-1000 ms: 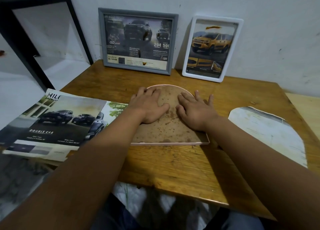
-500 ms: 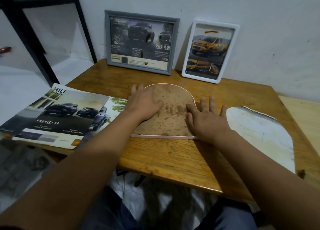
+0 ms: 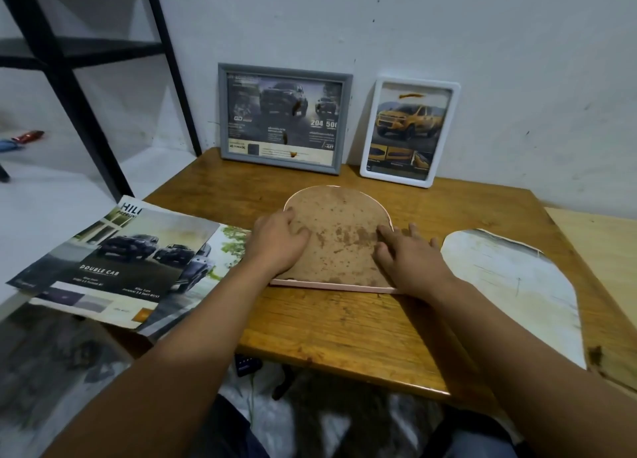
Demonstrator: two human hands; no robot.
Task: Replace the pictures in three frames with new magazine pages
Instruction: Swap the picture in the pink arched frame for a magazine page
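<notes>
An arch-shaped pink frame [image 3: 331, 287] lies face down in the middle of the wooden table [image 3: 337, 330], its stained brown backing board [image 3: 339, 230] upward. My left hand [image 3: 279, 244] presses flat on the board's left side. My right hand [image 3: 410, 261] rests at the frame's right edge, fingers spread on frame and table. An arch-shaped cut paper [image 3: 513, 285] lies face down to the right. A grey frame [image 3: 284, 118] and a white frame [image 3: 408, 132], both with car pictures, lean against the wall. An open car magazine [image 3: 113, 264] overhangs the table's left edge.
A black metal shelf frame [image 3: 69, 68] stands at the back left beside the table. A lighter wooden surface [image 3: 599, 251] adjoins the table on the right. A red object [image 3: 29, 136] lies on the white floor at far left.
My right hand slid off the backing board to the frame's right edge. My left hand shifted to the board's left side. The camera view rose slightly.
</notes>
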